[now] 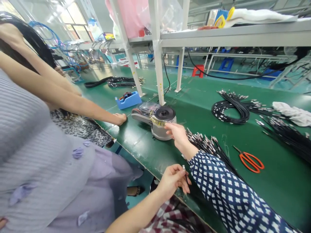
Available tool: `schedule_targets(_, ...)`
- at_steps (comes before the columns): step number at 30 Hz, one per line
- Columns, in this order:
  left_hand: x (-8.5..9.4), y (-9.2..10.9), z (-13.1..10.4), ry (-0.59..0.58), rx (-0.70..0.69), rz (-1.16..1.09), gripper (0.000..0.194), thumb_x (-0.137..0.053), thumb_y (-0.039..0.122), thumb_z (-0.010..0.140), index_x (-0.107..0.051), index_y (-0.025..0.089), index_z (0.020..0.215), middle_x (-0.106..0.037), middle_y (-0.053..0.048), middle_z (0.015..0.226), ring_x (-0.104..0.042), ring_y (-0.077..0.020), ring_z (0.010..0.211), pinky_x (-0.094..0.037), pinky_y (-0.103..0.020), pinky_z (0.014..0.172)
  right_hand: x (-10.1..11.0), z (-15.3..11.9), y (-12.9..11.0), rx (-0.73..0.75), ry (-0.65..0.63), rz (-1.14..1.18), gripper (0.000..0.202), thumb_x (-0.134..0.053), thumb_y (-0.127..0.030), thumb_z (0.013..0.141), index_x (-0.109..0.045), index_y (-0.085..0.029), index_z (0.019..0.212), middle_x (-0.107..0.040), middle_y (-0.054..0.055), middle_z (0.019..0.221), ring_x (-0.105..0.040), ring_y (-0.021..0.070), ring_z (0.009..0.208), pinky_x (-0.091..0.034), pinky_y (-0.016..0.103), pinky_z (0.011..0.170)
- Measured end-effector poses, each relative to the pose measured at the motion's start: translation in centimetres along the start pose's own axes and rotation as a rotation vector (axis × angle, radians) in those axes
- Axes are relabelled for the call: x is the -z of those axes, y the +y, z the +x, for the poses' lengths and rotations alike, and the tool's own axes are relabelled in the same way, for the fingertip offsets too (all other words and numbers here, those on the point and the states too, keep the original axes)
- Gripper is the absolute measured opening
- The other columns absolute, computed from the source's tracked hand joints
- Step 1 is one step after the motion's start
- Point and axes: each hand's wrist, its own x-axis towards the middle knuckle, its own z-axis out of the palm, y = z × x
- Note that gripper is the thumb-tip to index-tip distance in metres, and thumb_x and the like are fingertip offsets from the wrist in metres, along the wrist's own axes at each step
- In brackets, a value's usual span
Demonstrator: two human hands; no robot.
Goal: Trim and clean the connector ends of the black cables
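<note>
My left hand (173, 179) pinches a black cable near its silver connector end (184, 167), just over the table's front edge. Reaching in from the right in a blue sleeve with white pattern, my right hand (179, 133) has its fingertips close together at the front of a round grey tape dispenser (161, 131). Whatever is between those fingertips is too small to make out. The dispenser has a black disc on top and a yellow marked rim. Beside my right wrist lies a bundle of black cables (206, 144) with silver ends.
Orange-handled scissors (251, 162), a coiled cable bundle (230, 111), more cables (289, 132) and white cloth (293, 113) are right. A blue tape holder (128, 100) is behind. White shelf posts (159, 72) rise ahead. A person's hand (120, 119) rests on the table, left.
</note>
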Motion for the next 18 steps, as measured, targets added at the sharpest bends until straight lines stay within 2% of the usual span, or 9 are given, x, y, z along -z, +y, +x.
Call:
schedule_targets(4,-0.2,0.3,-0.1,0.010,0.003,0.030,0.036,-0.075,0.043,0.079,-0.058,0.012,0.078,-0.072,-0.010,0.063,-0.066,-0.0182,0.041,-0.047,-0.019,0.034,1.0,-2.2,-1.3,0.023,-0.126,-0.005,0.020,-0.075,-0.032,0.068,-0.067,-0.014,0.071,-0.071,0.006,0.081,-0.051,0.0062,0.051,-0.033,0.019,0.045)
schedule_targets(7,-0.7,1.0,-0.4,0.026,0.034,0.069,0.037,-0.077,0.043,0.077,-0.059,0.011,0.079,-0.072,-0.009,0.064,-0.065,-0.0166,0.042,-0.047,-0.019,0.036,4.2,-5.0,-1.4,-0.006,-0.265,-0.036,0.028,-0.080,-0.038,0.065,-0.068,-0.014,0.073,-0.069,0.004,0.077,-0.050,0.0062,0.052,-0.036,0.019,0.049)
schedule_targets(9,-1.2,1.5,-0.8,0.036,0.039,0.095,0.037,-0.079,0.041,0.074,-0.058,0.011,0.080,-0.071,-0.008,0.065,-0.065,-0.0152,0.043,-0.048,-0.019,0.038,7.3,-6.9,-1.0,-0.021,-0.323,-0.067,0.029,-0.078,-0.041,0.070,-0.068,-0.015,0.074,-0.066,0.001,0.074,-0.049,0.0064,0.053,-0.037,0.020,0.051)
schedule_targets(14,-3.2,3.0,-2.0,0.046,0.012,0.240,0.036,-0.077,0.034,0.078,-0.053,0.016,0.100,-0.072,-0.003,0.069,-0.065,-0.0130,0.045,-0.049,-0.019,0.043,14.1,-11.2,0.7,-0.038,-0.299,-0.147,0.028,-0.076,-0.042,0.074,-0.066,-0.016,0.071,-0.060,-0.001,0.066,-0.048,0.0090,0.057,-0.039,0.022,0.058)
schedule_targets(18,-5.1,3.7,-2.6,0.028,0.057,0.349,0.042,-0.075,0.033,0.079,-0.052,0.016,0.110,-0.071,-0.002,0.068,-0.066,-0.0155,0.045,-0.052,-0.021,0.042,17.0,-13.7,1.6,-0.079,-0.287,-0.195,0.024,-0.077,-0.039,0.075,-0.067,-0.017,0.075,-0.061,-0.002,0.069,-0.051,0.0102,0.062,-0.041,0.023,0.062)
